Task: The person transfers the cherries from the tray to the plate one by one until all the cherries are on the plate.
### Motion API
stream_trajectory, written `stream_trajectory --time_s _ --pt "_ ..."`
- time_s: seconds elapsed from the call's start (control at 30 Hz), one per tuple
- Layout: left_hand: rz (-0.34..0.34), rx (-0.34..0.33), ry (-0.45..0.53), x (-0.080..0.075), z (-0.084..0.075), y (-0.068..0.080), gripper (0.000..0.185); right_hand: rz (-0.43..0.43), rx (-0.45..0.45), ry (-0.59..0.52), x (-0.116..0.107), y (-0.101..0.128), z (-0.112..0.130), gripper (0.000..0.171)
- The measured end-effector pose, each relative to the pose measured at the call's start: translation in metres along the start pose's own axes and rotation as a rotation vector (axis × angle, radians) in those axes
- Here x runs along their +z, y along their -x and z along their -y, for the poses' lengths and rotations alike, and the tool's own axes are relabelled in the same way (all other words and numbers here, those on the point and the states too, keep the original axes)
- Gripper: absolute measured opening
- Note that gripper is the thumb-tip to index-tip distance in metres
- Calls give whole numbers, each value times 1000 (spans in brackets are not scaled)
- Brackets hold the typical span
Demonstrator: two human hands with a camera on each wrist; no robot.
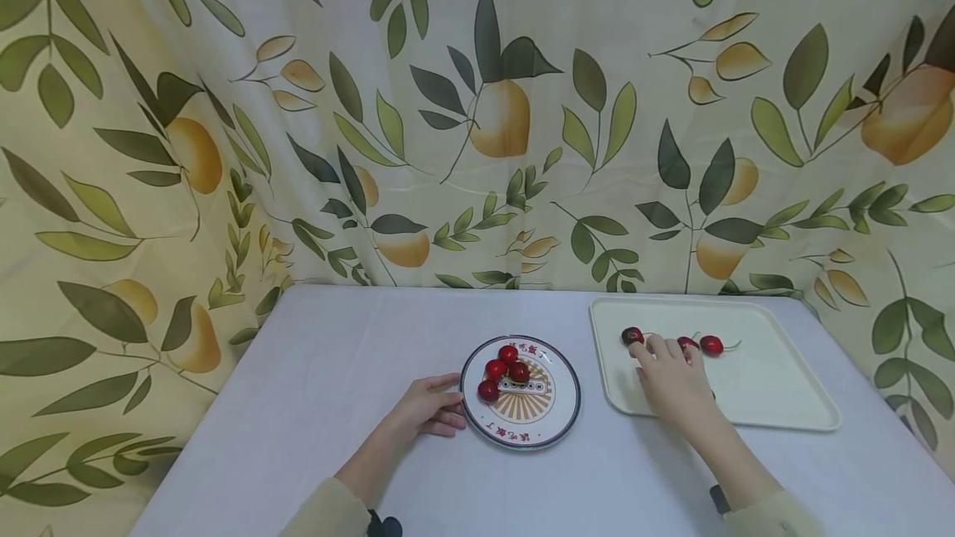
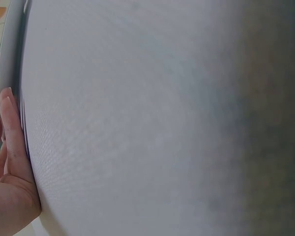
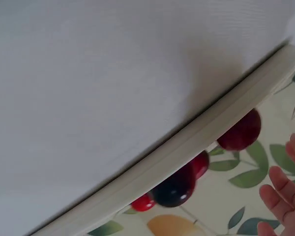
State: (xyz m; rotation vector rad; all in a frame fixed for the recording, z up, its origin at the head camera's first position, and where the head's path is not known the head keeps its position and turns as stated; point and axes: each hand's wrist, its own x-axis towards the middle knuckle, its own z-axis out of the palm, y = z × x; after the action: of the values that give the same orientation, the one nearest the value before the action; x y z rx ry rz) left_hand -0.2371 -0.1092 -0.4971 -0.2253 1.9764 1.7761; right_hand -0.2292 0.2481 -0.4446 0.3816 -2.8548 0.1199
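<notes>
here, left hand (image 1: pixel 429 407) fingers relaxed against plate (image 1: pixel 561 423) rim, right hand (image 1: pixel 671 379) fingers loose over tray (image 1: pixel 776 392) cherries (image 1: pixel 710 345)

Red cherries (image 1: pixel 507 370) — cream tray (image 1: pixel 776 404)

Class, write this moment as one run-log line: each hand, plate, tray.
left hand: touches plate rim | right hand: over tray, at cherries | plate: four cherries

Your left hand (image 1: pixel 427 409) and right hand (image 1: pixel 671 384) are bare, with short unpainted nails. Pale khaki sleeves cover both forearms, and a small dark device sits at each wrist beside the cuff.
</notes>
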Motion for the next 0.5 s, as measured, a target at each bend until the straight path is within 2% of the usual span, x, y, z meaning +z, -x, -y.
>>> stream_trajectory --time_s 0.23,0.5 --pt "-1 0 1 0 0 -1 53 -31 36 9 0 16 -19 32" --pt "-8 -3 4 0 1 -2 51 19 72 18 -1 27 -29 37"
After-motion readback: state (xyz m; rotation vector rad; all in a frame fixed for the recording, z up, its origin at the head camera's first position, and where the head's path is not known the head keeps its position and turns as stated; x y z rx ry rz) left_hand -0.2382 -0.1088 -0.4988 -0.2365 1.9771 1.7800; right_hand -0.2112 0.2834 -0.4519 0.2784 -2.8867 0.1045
